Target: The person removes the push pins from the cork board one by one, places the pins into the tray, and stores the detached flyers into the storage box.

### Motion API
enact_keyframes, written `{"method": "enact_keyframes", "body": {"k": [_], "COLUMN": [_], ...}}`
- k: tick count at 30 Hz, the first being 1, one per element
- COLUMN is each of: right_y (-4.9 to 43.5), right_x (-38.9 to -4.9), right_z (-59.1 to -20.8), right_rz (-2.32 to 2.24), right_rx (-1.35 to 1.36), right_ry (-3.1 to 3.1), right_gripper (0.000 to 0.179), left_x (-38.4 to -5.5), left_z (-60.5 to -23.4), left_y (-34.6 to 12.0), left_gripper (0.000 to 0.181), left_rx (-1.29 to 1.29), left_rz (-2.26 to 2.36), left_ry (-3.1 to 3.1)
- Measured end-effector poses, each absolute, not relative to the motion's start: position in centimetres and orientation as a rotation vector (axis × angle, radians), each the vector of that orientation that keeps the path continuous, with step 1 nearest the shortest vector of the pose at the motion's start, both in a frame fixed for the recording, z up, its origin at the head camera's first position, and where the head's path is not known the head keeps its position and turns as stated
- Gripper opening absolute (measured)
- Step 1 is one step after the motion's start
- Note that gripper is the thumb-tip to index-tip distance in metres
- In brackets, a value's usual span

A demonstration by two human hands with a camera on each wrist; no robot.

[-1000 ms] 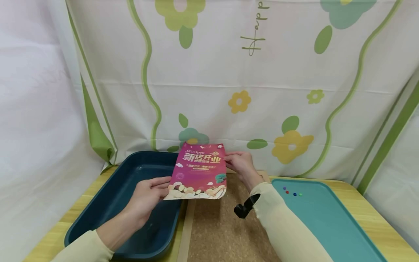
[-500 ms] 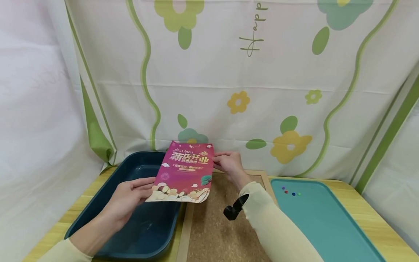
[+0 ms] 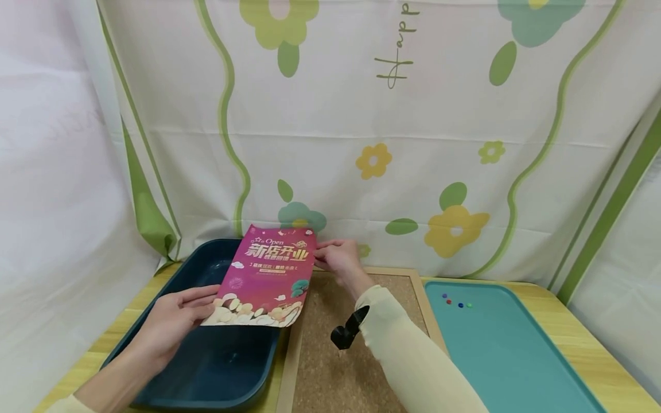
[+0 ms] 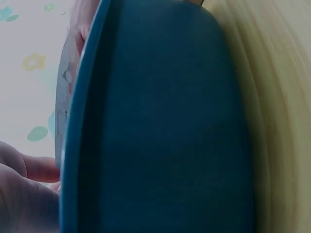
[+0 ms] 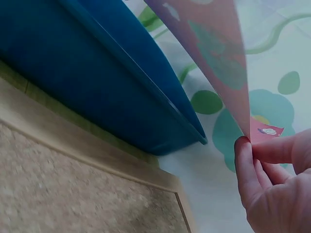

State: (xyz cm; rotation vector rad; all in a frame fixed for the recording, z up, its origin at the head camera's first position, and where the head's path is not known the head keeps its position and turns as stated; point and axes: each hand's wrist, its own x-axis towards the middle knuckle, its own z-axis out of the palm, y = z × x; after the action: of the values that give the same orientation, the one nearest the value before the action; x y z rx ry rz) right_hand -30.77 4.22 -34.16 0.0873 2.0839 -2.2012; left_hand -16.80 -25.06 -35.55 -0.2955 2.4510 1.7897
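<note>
A purple-pink poster (image 3: 271, 275) with gold lettering and coins printed along its bottom is held up by both hands in the head view. It hangs over the right part of a dark blue tub (image 3: 206, 367). At its lower left edge, my left hand (image 3: 172, 321) pinches the paper. The right hand (image 3: 341, 261) pinches the upper right edge; in the right wrist view its thumb and fingers (image 5: 245, 160) meet on the sheet. Below and to the right lies a wood-framed corkboard (image 3: 351, 355), partly covered by the right sleeve.
On the right is a teal tray (image 3: 506, 344) with several small coloured pushpin-like pieces (image 3: 461, 305) near its back left corner. A white curtain (image 3: 320, 115) with printed flowers hangs behind the wooden table (image 3: 619, 367).
Both hands have carried the poster leftward, from over the corkboard and the tub's right edge to farther over the tub. More of the corkboard shows now.
</note>
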Motion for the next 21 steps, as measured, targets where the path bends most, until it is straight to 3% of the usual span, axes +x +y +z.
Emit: {"method": "enact_keyframes", "body": {"k": [21], "right_y": [1.0], "right_x": [-30.4], "right_z": [-34.9], "right_rz": [-2.178], "right_rx": [0.069], "right_ry": [2.094], "right_gripper": [0.016], "left_x": [-16.7], "left_z": [-36.7], "left_y": [-28.5], "left_gripper": [0.062], "left_rx": [-0.376], "left_rz": [1.758], "left_ry": [2.444]}}
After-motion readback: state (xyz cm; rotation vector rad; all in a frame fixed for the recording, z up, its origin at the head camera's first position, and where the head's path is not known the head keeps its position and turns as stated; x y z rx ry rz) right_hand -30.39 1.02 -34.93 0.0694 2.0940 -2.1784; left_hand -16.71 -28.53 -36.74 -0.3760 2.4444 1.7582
